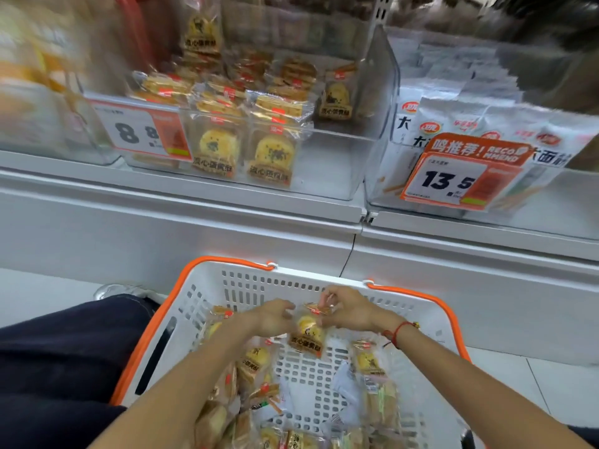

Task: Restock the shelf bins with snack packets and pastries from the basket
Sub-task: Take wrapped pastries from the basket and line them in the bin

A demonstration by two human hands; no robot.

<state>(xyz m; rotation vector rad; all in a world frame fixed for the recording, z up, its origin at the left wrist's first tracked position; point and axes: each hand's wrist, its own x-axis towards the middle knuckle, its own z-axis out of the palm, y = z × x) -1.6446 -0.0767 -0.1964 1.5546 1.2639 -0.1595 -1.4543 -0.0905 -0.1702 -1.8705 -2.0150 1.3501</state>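
A white basket with orange handles (246, 280) sits on the floor below the shelf, with several wrapped yellow pastries in it. Both my hands are inside it, at its far end. My right hand (348, 307) pinches the top edge of one pastry packet (308, 333). My left hand (274, 315) has its curled fingers on the left side of the same packet. On the shelf above stands a clear bin (340, 163) partly filled with the same pastries (275, 157). Its right half is bare.
A second clear bin (382, 189) to the right holds white snack packets (460, 121) behind a 13.5 price tag (453, 179). An 8.8 price tag (139, 132) hangs on the pastry bin. My dark-trousered leg (64, 351) is left of the basket. More loose packets (372, 361) lie in the basket.
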